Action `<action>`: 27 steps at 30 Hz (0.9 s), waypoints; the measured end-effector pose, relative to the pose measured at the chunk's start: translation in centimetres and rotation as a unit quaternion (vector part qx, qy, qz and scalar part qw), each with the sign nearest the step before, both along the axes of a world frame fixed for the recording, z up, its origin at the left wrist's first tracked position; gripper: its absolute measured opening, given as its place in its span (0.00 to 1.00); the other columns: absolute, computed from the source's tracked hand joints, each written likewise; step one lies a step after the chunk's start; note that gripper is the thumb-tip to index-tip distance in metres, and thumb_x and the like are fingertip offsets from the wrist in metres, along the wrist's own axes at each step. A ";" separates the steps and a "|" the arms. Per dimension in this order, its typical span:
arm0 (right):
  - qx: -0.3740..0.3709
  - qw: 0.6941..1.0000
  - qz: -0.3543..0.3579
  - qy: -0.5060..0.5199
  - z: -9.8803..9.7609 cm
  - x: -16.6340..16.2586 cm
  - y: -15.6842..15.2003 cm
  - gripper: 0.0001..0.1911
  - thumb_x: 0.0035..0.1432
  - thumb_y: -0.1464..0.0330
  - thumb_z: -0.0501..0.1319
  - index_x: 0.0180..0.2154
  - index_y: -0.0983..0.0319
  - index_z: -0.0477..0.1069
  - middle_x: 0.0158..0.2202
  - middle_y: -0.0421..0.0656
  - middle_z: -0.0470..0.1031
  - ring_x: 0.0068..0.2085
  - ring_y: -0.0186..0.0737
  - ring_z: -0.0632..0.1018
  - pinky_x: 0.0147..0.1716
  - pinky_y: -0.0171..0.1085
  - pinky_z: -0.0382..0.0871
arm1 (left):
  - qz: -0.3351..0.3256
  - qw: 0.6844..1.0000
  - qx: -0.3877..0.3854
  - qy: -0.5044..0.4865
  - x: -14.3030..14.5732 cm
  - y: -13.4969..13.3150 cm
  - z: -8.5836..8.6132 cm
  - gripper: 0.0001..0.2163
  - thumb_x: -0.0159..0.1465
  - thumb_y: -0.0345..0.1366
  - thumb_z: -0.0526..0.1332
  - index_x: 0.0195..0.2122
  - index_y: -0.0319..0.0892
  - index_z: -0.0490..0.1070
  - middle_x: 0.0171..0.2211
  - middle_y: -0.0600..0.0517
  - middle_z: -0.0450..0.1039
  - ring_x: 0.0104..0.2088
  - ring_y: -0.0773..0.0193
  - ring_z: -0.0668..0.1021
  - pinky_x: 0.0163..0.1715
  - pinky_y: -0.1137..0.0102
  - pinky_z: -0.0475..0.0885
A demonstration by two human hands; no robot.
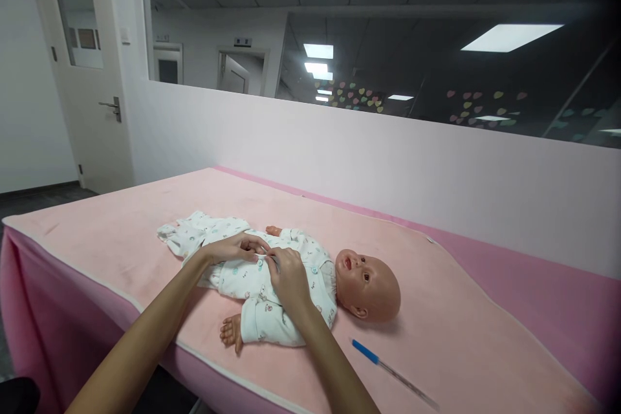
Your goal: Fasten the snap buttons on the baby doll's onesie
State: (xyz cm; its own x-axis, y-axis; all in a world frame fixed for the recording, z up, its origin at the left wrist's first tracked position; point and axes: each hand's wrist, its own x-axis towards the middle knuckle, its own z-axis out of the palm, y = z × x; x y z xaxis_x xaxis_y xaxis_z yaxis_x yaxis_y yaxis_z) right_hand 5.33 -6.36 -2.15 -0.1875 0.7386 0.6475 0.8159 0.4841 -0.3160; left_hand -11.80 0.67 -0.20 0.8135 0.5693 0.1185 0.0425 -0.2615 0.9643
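A baby doll [371, 284] lies on its back on the pink cover, its bald head to the right and its legs to the left. It wears a white patterned shirt [279, 326] with round blue-green buttons down the front, and white patterned trousers [194, 233]. My left hand [237, 248] bends over the shirt's waist, fingers closed at the front edge. Close beside it, my right hand [290, 277] rests on the doll's chest with its fingers curled on the same edge. The fingertips nearly meet, and the cloth between them is partly hidden.
A thin clear stick with a blue end [365, 350] lies on the pink cover [466, 336], near the doll's head. Behind the table runs a white wall [388, 162] beneath a wide window. A door [92, 90] stands at the far left.
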 end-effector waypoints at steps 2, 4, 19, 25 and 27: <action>0.003 1.000 -0.001 -0.002 0.0 0.0 0.0 0.08 0.59 0.70 0.51 0.32 0.60 0.67 0.30 0.40 0.71 0.35 0.37 0.69 0.37 0.37 0.61 | 0.010 1.000 0.011 0.008 0.0 0.0 0.0 0.16 0.54 0.36 0.62 0.44 0.42 0.68 0.35 0.51 0.67 0.36 0.68 0.68 0.37 0.74 0.63; 0.006 1.000 -0.001 -0.005 0.0 0.0 0.0 0.08 0.58 0.70 0.51 0.32 0.60 0.67 0.30 0.40 0.71 0.35 0.37 0.69 0.37 0.37 0.61 | 0.022 0.999 0.023 0.016 0.1 -0.1 0.1 0.15 0.55 0.37 0.61 0.44 0.42 0.69 0.35 0.51 0.67 0.36 0.67 0.68 0.37 0.73 0.63; 0.012 1.000 0.001 -0.014 -0.1 0.0 0.0 0.08 0.58 0.72 0.50 0.31 0.61 0.68 0.30 0.41 0.71 0.34 0.36 0.69 0.38 0.36 0.60 | 0.026 0.998 0.063 0.007 0.3 0.3 -0.5 0.08 0.57 0.37 0.58 0.31 0.37 0.72 0.32 0.50 0.70 0.37 0.66 0.70 0.40 0.72 0.63; 0.021 1.000 0.000 -0.018 0.0 -0.1 -0.1 0.09 0.57 0.73 0.49 0.30 0.61 0.67 0.28 0.41 0.70 0.33 0.36 0.69 0.36 0.36 0.61 | 0.017 0.996 0.084 0.018 0.1 0.4 -0.5 0.10 0.56 0.38 0.59 0.35 0.37 0.73 0.32 0.49 0.70 0.34 0.67 0.69 0.35 0.74 0.64; 0.026 1.000 0.000 -0.016 -0.1 0.0 -0.1 0.09 0.57 0.73 0.49 0.30 0.61 0.67 0.28 0.41 0.70 0.33 0.36 0.69 0.36 0.36 0.61 | 0.025 0.994 0.100 0.035 0.1 0.4 -0.5 0.12 0.54 0.39 0.61 0.35 0.37 0.73 0.28 0.52 0.68 0.29 0.70 0.67 0.29 0.76 0.61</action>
